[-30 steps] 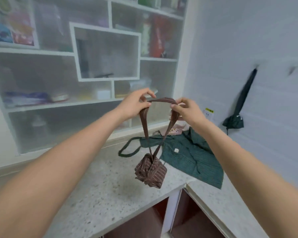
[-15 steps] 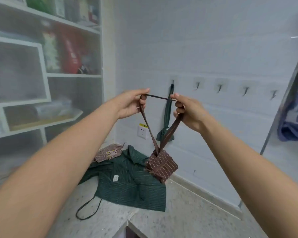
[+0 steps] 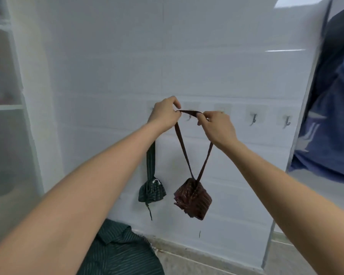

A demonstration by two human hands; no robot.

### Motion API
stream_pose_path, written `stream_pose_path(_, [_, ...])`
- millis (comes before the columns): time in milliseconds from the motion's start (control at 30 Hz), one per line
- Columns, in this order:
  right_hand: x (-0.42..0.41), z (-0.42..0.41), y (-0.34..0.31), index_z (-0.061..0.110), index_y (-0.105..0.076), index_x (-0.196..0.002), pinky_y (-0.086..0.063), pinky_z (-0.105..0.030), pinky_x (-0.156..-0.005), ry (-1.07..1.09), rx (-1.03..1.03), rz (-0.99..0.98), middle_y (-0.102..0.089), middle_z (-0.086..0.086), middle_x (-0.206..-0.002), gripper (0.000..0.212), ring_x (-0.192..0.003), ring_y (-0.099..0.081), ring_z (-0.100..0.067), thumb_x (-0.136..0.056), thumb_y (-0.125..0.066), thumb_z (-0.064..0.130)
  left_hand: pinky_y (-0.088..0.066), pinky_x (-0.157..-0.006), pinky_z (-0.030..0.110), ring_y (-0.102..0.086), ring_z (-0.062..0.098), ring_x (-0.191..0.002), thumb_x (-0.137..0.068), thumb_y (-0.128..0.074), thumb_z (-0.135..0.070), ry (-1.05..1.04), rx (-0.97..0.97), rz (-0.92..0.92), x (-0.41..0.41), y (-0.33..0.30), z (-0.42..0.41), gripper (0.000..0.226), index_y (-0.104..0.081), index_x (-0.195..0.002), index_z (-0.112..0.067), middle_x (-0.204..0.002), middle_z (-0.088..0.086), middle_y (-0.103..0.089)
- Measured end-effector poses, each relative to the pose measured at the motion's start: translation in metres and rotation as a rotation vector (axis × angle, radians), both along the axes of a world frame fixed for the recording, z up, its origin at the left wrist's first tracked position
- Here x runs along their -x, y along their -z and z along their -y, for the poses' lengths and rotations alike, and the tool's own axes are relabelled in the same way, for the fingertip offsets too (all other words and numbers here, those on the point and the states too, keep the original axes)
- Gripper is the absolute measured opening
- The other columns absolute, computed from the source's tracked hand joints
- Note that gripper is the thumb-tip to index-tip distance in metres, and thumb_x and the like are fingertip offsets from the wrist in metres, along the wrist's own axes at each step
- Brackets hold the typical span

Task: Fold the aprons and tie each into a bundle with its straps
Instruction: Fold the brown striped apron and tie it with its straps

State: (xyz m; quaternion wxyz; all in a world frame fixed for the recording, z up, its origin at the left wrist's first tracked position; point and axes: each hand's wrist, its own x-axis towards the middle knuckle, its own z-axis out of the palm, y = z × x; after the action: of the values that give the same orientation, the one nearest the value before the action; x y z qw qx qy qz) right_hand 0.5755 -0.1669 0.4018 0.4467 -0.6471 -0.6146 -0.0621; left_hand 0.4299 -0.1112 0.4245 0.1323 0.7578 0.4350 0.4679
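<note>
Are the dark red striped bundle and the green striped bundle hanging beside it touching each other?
Apart. In the head view a strip of white wall shows between the dark red striped bundle, hanging from its strap, and the green striped bundle to its left.

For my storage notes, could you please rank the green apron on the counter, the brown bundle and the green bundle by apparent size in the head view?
1. Green apron on the counter, though nearest and cut off.
2. Brown bundle.
3. Green bundle, only slightly smaller.

Green bundle [image 3: 151,190] blocks left hook; hooks [image 3: 253,119] to right free.
</note>
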Motion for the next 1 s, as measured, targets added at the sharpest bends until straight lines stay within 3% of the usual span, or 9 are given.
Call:
stream_pose_path(133, [-0.009, -0.035, -0.007, 0.008, -0.053, -0.074, -0.035, -0.031, -0.058, 0.172, -0.021, 0.235, -0.055, -0.009, -0.075, 0.037, -0.073, -0.052, -0.03, -0.099, -0.032, 0.026, -0.052, -0.081, 0.038, -0.061, 0.026, -0.088, -0.085, -0.058, -0.014, -0.021, -0.03, -0.065, -0.016, -0.004, -0.041, 0.006, -0.055, -0.087, -0.019, -0.09, 0.004, -0.061])
stream_pose_path(300, [-0.025, -0.074, -0.013, 0.006, -0.056, -0.1, -0.041, -0.031, -0.059, 0.276, -0.065, 0.413, -0.05, -0.01, -0.103, 0.017, -0.082, -0.054, -0.031, -0.089, -0.044, 0.002, -0.051, -0.076, 0.034, -0.06, 0.024, -0.089, -0.086, -0.059, -0.015, -0.094, -0.084, -0.098, -0.038, -0.001, -0.081, 0.005, -0.058, -0.084, -0.02, -0.093, 0.003, -0.063])
stream_pose_path(433, [-0.028, -0.094, -0.01, 0.007, -0.052, -0.098, -0.029, -0.029, -0.052, 0.268, -0.048, 0.463, -0.048, -0.011, -0.1, 0.021, -0.07, -0.043, -0.028, -0.084, -0.044, -0.006, -0.047, -0.078, 0.034, -0.059, 0.023, -0.094, -0.087, -0.053, -0.01, -0.179, -0.116, -0.179, -0.046, 0.004, -0.102, 0.013, -0.06, -0.087, -0.02, -0.098, 0.002, -0.064])
stream_pose_path(667, [-0.032, -0.112, 0.019, 0.01, -0.053, -0.094, -0.033, -0.031, -0.054, 0.213, -0.003, 0.407, -0.05, -0.008, -0.093, 0.011, -0.071, -0.052, -0.032, -0.091, -0.043, 0.007, -0.042, -0.093, 0.04, -0.057, 0.022, -0.099, -0.085, -0.06, -0.017, -0.17, -0.019, -0.248, -0.05, 0.022, -0.111, 0.011, -0.063, -0.095, -0.021, -0.098, 0.0, -0.065])
stream_pose_path(767, [-0.03, -0.112, 0.024, 0.011, -0.052, -0.091, -0.032, -0.031, -0.057, 0.182, 0.045, 0.361, -0.047, -0.005, -0.09, 0.008, -0.078, -0.054, -0.03, -0.092, -0.046, 0.016, -0.045, -0.088, 0.036, -0.057, 0.02, -0.09, -0.08, -0.07, -0.018, -0.017, 0.035, -0.178, -0.053, 0.029, -0.109, 0.017, -0.058, -0.092, -0.018, -0.085, -0.002, -0.06])
stream_pose_path(867, [-0.027, -0.112, 0.025, 0.012, -0.056, -0.096, -0.035, -0.031, -0.061, 0.162, 0.031, 0.269, -0.052, -0.005, -0.093, 0.015, -0.083, -0.054, -0.027, -0.091, -0.049, 0.026, -0.046, -0.076, 0.022, -0.057, 0.015, -0.079, -0.078, -0.071, -0.013, 0.086, 0.002, -0.035, -0.053, 0.034, -0.104, 0.019, -0.059, -0.093, -0.014, -0.078, 0.0, -0.06])
stream_pose_path(1000, [-0.022, -0.114, 0.02, 0.013, -0.057, -0.104, -0.036, -0.03, -0.062, 0.144, 0.013, 0.235, -0.059, -0.006, -0.099, 0.02, -0.09, -0.057, -0.027, -0.089, -0.049, 0.024, -0.051, -0.079, 0.026, -0.061, 0.016, -0.077, -0.083, -0.063, -0.005, 0.049, -0.056, 0.017, -0.054, 0.032, -0.105, 0.01, -0.067, -0.09, -0.011, -0.08, 0.005, -0.064])
